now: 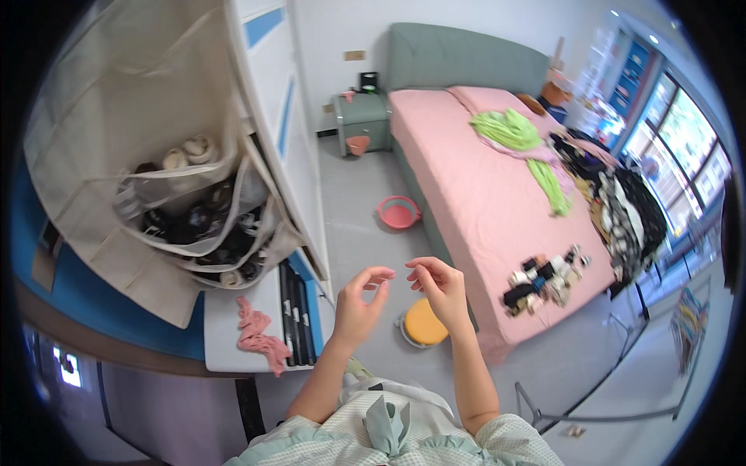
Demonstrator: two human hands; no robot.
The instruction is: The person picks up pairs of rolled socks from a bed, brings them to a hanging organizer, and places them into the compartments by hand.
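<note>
My left hand [360,307] is raised in front of my body, its fingers bent and the thumb apart from them. Facing it, with a small gap between, is my right hand [440,290], its fingers loosely curled. I see nothing held in either hand. Beneath them on the grey floor stands a round stool with a yellow top [426,321]. To the left of my hands, a pink crumpled cloth [260,335] lies on a white surface [221,330]. A hanging organizer [171,256] on the left has clear pockets with dark items and pale rolled pieces inside.
A bed with a pink sheet [443,163] stands right, holding a pile of small clothing [544,283], a green garment [505,129] and heaped dark clothes [622,210]. A pink basin [399,213] sits beside it. Hangers [688,326] hang on a metal rack at the right.
</note>
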